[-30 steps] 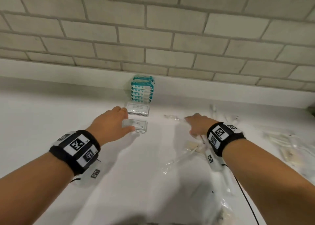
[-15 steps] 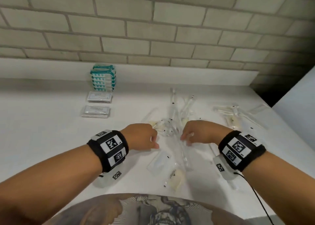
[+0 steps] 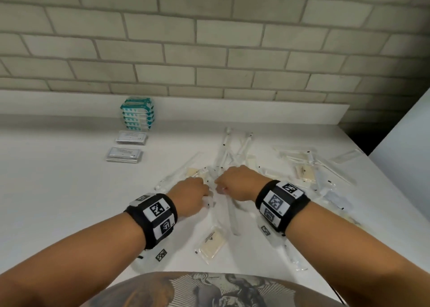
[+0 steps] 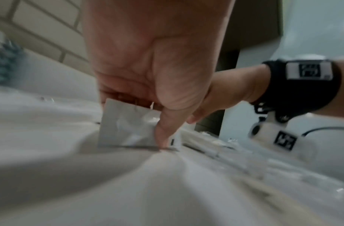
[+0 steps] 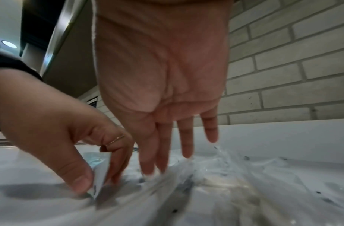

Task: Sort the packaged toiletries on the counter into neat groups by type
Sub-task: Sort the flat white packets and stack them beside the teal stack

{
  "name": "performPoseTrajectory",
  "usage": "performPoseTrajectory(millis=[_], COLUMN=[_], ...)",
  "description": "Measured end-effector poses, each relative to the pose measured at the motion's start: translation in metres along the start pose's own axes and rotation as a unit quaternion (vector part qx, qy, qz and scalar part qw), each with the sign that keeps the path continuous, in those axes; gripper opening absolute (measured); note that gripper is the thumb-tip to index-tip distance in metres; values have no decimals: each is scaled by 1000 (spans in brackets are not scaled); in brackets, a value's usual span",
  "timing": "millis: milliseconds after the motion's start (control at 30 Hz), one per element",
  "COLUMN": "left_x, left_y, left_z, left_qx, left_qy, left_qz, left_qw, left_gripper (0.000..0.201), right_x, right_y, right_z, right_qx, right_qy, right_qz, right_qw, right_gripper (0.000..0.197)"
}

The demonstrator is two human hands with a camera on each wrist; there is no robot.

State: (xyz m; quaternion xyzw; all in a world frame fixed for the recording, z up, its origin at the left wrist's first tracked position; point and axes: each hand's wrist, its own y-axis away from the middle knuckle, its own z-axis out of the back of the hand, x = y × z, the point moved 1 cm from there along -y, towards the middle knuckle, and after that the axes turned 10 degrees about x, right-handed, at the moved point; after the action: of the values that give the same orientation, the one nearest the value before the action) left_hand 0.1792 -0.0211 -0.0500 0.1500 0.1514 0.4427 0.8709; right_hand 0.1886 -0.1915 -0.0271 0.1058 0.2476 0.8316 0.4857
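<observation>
My left hand [image 3: 207,197] pinches a small white sachet [image 4: 126,126] between thumb and fingers, standing it on edge on the white counter [image 3: 58,190]; the right wrist view also shows that sachet [image 5: 100,172]. Right beside it, my right hand [image 3: 220,187] points its straight fingers [image 5: 147,160] down onto a loose heap of clear-wrapped toothbrushes [image 3: 224,148]. At the back left stand a stack of teal wipe packs [image 3: 137,114] and two piles of grey sachets [image 3: 131,138] [image 3: 124,155].
Beige packets in clear wrap lie near the counter's front edge [image 3: 213,241] and at the right [image 3: 304,172] among more clear wrappers. A white panel [image 3: 404,157] bounds the counter on the right. A brick wall runs along the back.
My left hand has come away from the grey sachet piles to the loose heap and now pinches a sachet. My right hand has drawn back beside it.
</observation>
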Motion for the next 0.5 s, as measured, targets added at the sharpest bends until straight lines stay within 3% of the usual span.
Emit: performPoseTrajectory(millis=[67, 133, 233, 300, 367, 433, 500], left_x=[4, 4, -3, -10, -14, -13, -11], left_y=[-3, -4, -4, -3, -3, -5, -8], left_z=[2, 1, -5, -10, -13, -10, -5], left_qx=[-27, -29, -34, -49, -53, -53, -52], left_qy=[-72, -115, -123, -96, -40, 39, 88], left_qz=[2, 14, 19, 3, -19, -12, 15], left_qw=[997, 993, 992, 994, 998, 998, 995], left_gripper=[26, 27, 30, 26, 20, 10, 16], right_x=[-18, -36, -44, -39, -33, -35, -40], right_y=[6, 14, 18, 19, 20, 21, 20], right_z=[-2, -3, -7, -16, -24, -25, -23], right_qx=[23, 1, -53, -37, -32, -40, -27], right_qy=[51, 61, 30, 11, 61, 73, 73], right_qz=[-59, -85, -48, -7, 11, 3, -14], right_qw=[997, 995, 997, 999, 998, 997, 997], right_gripper=[33, 32, 28, 38, 40, 33, 38])
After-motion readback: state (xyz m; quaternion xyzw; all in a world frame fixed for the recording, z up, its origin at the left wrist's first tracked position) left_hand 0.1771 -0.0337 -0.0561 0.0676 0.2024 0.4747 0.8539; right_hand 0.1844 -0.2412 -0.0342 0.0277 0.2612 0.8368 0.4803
